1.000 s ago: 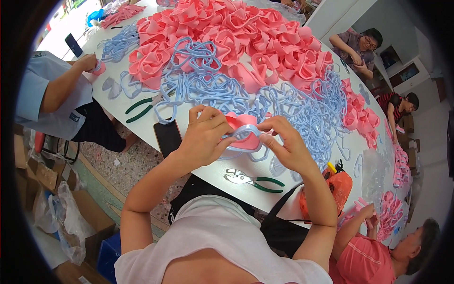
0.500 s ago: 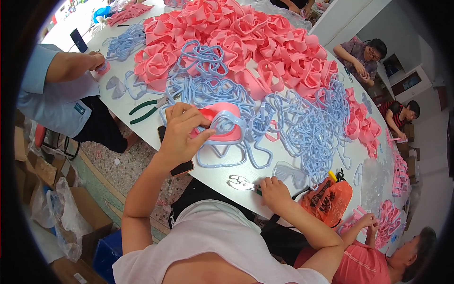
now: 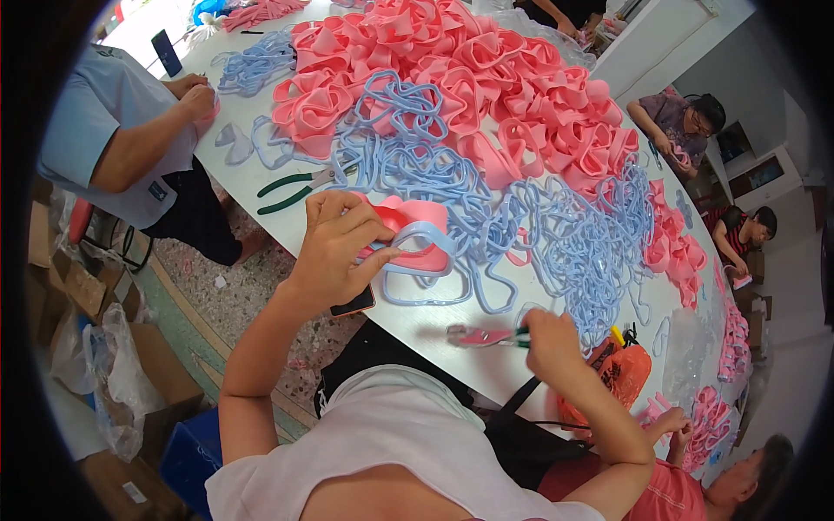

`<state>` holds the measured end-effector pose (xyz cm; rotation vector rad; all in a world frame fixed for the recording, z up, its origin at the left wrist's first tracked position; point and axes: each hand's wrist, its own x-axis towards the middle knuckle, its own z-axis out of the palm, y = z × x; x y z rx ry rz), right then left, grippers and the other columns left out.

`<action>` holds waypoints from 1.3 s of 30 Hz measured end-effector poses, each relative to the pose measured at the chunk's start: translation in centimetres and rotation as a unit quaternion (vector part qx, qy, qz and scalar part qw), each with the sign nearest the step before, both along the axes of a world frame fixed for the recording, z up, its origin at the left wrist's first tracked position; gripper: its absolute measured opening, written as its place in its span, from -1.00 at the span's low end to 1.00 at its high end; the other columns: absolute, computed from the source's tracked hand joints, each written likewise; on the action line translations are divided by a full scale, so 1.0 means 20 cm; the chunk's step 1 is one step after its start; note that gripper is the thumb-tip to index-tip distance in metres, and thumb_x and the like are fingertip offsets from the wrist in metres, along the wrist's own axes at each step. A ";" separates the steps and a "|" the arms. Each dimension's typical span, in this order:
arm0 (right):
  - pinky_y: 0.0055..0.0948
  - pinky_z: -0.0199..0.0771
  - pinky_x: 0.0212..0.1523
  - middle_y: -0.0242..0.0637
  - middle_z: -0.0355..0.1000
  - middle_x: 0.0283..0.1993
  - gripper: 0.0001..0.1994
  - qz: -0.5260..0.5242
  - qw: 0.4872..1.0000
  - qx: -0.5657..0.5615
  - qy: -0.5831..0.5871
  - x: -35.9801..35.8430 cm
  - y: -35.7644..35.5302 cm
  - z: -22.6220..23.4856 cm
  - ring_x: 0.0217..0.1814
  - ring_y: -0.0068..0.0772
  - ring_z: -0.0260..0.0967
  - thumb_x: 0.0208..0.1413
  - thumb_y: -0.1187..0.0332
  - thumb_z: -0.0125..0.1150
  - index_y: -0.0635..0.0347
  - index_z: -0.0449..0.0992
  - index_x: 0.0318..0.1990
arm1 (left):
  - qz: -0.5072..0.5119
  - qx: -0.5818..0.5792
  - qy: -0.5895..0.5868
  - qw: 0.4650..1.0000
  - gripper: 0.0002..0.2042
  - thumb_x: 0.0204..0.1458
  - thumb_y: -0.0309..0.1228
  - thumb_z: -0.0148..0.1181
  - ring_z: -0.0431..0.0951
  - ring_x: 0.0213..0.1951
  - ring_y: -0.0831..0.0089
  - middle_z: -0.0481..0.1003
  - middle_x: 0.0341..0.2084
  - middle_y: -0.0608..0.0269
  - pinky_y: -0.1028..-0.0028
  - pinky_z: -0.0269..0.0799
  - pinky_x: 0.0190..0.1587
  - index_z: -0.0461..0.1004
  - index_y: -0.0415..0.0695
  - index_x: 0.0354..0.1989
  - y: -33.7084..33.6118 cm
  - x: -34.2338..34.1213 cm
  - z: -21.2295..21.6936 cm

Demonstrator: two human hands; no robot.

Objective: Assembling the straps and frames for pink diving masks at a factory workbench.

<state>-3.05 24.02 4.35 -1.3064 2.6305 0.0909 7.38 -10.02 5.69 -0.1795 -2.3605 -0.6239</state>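
My left hand (image 3: 340, 247) pinches a wide pink band (image 3: 430, 213) together with a glossy light-blue ring (image 3: 426, 233) that runs along its edge. They are held just above the near side of the white table. In my right hand (image 3: 553, 347) is a pair of pliers (image 3: 486, 336), gripped by the green handles. The jaws point left, and the pliers look lifted off the table. Between my hands a loose blue loop (image 3: 499, 295) lies on the table. A phone-like dark object (image 3: 354, 304) is partly hidden under my left hand.
A large heap of pink bands (image 3: 434, 61) covers the far table, with tangled blue rings (image 3: 573, 252) in front. Green-handled cutters (image 3: 300, 187) lie left of centre. An orange bag (image 3: 621, 378) sits right of my right hand. Several co-workers sit around the white table (image 3: 434, 334).
My right hand has picked the pliers up from the table and moved slightly right and up. My left hand still holds the pink band and blue ring. The view has shifted a little.
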 end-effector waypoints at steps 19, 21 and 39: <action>-0.25 0.19 -0.12 -0.09 0.28 -0.24 -0.68 0.085 0.976 -0.032 0.200 -0.13 -0.31 0.50 -0.16 -0.13 0.22 -0.16 0.54 0.08 0.36 0.37 -0.15 | -0.038 -0.131 0.001 0.991 -0.80 -0.17 -0.35 0.32 0.37 -0.15 0.31 0.45 -0.37 0.34 0.22 0.09 -0.01 0.53 -0.11 -0.36 0.06 0.02 0.02; -0.28 0.17 -0.15 -0.14 0.30 -0.31 -0.77 0.106 0.965 -0.016 0.241 -0.14 -0.32 0.50 -0.20 -0.18 0.23 -0.13 0.48 0.06 0.30 0.39 -0.24 | -0.038 -0.131 0.005 0.991 -0.80 -0.17 -0.35 0.32 0.37 -0.15 0.31 0.45 -0.36 0.34 0.22 0.09 -0.01 0.52 -0.11 -0.35 0.06 0.01 0.02; -0.31 0.12 -0.12 -0.11 0.27 -0.29 -0.76 0.125 0.973 -0.026 0.190 -0.18 -0.26 0.53 -0.15 -0.18 0.20 -0.18 0.49 0.07 0.31 0.37 -0.27 | -0.049 -0.129 0.017 0.990 -0.79 -0.16 -0.34 0.32 0.37 -0.14 0.32 0.45 -0.35 0.33 0.23 0.10 -0.02 0.52 -0.11 -0.34 0.07 -0.04 -0.02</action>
